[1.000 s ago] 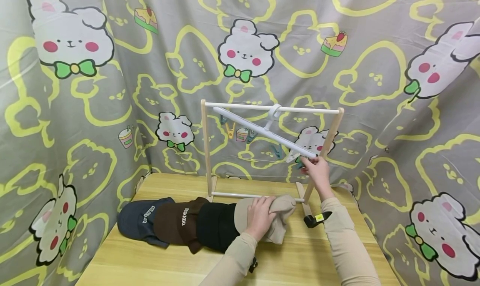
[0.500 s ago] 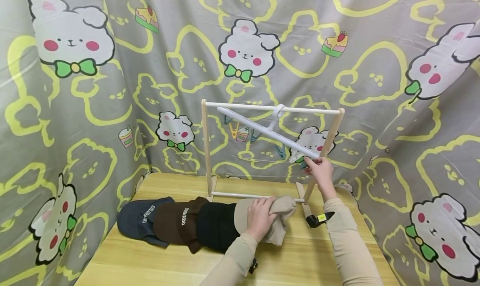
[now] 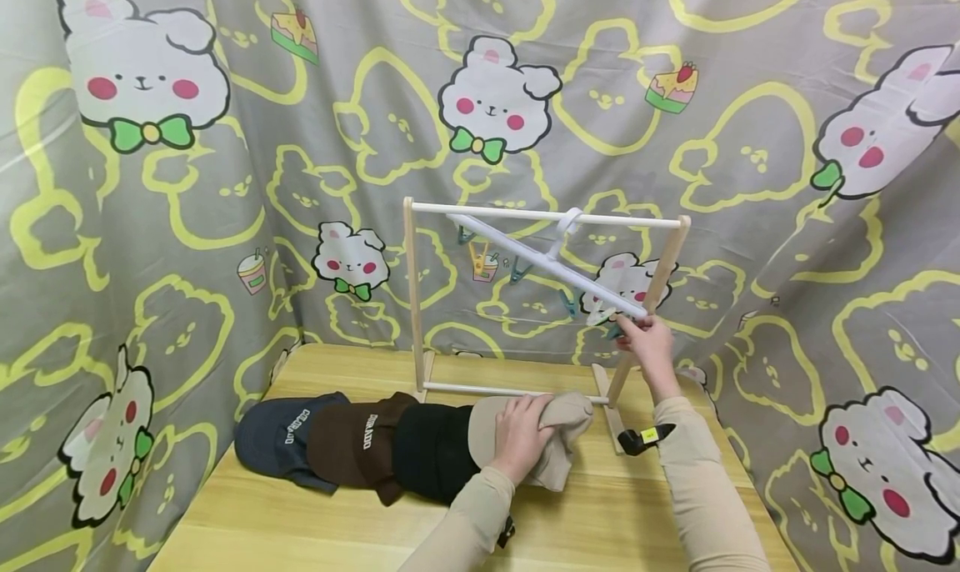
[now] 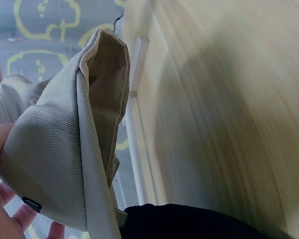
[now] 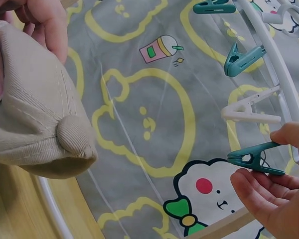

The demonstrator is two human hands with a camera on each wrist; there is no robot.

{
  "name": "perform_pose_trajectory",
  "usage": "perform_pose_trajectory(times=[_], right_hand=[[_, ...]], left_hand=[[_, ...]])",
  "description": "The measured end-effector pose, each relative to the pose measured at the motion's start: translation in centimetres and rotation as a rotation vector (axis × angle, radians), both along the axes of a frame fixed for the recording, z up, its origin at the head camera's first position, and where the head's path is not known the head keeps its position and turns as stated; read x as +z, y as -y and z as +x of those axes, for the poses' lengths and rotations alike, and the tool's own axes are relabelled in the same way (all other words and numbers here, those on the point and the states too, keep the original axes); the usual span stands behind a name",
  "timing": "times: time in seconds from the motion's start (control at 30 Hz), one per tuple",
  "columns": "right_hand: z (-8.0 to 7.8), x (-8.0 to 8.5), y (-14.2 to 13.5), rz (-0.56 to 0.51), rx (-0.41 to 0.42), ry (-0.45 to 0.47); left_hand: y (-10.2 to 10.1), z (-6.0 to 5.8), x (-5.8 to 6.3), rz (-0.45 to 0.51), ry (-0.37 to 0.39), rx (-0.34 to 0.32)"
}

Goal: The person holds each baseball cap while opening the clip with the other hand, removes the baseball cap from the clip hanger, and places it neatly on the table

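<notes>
My left hand [image 3: 519,434] grips a beige cap [image 3: 567,422] at the right end of a row of caps; the left wrist view shows its crown [image 4: 47,154] with the fingers around it. My right hand [image 3: 651,348] is at the low right end of a white hanger [image 3: 551,265], which hangs tilted by its hook from a rack bar [image 3: 630,220]. In the right wrist view, thumb and fingers pinch a green clothespin [image 5: 256,158] there. A white clothespin [image 5: 251,107] and another green clothespin [image 5: 244,60] hang beside it.
Black [image 3: 431,451], brown [image 3: 352,447] and navy [image 3: 273,439] caps overlap to the left on the wooden table [image 3: 247,522]. The rack's wooden right post [image 3: 660,268] stands close to my right hand. A patterned curtain [image 3: 360,22] surrounds the table.
My right hand has shifted slightly right and away from the centre, and the hanger with its clothespins has slid right along the bar. The left hand and the caps stay in place.
</notes>
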State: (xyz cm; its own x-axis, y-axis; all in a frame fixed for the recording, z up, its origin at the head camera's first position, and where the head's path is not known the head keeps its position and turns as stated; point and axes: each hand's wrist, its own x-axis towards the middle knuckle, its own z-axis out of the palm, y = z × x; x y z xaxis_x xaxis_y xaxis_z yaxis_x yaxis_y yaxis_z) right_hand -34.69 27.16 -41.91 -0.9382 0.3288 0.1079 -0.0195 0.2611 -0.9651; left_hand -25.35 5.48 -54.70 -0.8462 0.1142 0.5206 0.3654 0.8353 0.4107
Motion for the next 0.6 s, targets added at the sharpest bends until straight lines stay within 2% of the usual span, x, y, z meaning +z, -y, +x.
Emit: perform_pose_trajectory(times=[0.3, 0.6], right_hand=[[0.2, 0.2, -0.5, -0.043, -0.003, -0.009], [-0.1, -0.2, -1.2, -0.041, -0.028, -0.002]], left_hand=[[0.0, 0.1, 0.0, 0.009, -0.001, -0.01], [0.0, 0.2, -0.1, 0.011, -0.004, -0.007]])
